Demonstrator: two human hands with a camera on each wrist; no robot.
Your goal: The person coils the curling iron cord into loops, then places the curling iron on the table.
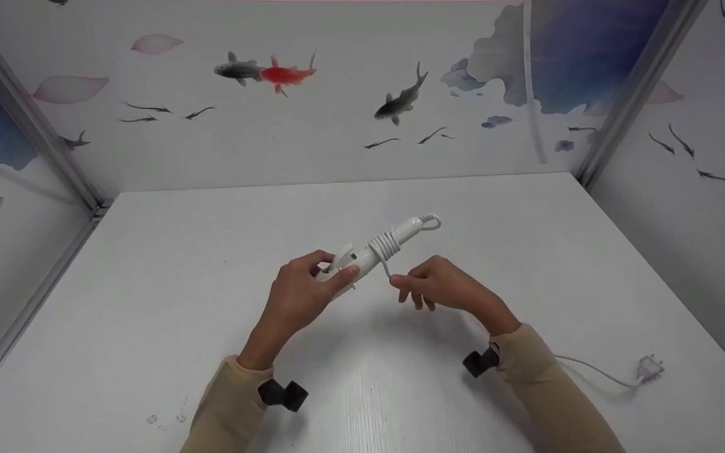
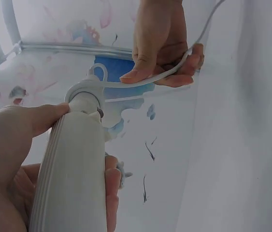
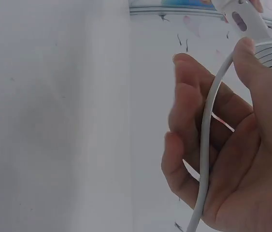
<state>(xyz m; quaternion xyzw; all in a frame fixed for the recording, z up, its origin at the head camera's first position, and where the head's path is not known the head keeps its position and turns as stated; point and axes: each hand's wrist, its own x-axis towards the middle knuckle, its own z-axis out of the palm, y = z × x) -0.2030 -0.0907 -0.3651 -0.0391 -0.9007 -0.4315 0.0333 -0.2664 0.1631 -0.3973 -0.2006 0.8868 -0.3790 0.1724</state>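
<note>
My left hand [image 1: 299, 292] grips a white curling iron [image 1: 408, 231] by its body, thumb along the near side. It is held tilted, handle end up and to the right. Several turns of its white cord [image 1: 384, 246] wrap the handle, and a small loop stands at the handle's tip. My right hand [image 1: 441, 283] pinches the cord just below the coils. In the right wrist view, the cord [image 3: 206, 140] runs from the thumb down across the palm. Up close, the left wrist view shows the ridged white body [image 2: 75, 169] inside the left hand's grasp.
Beyond the right sleeve, the cord's free end lies on the white table [image 1: 148, 314] with a plug [image 1: 649, 369]. Printed panels with fish and petals [image 1: 325, 126] wall the table at the back and sides. A black wrist camera [image 1: 284, 395] is strapped to each sleeve.
</note>
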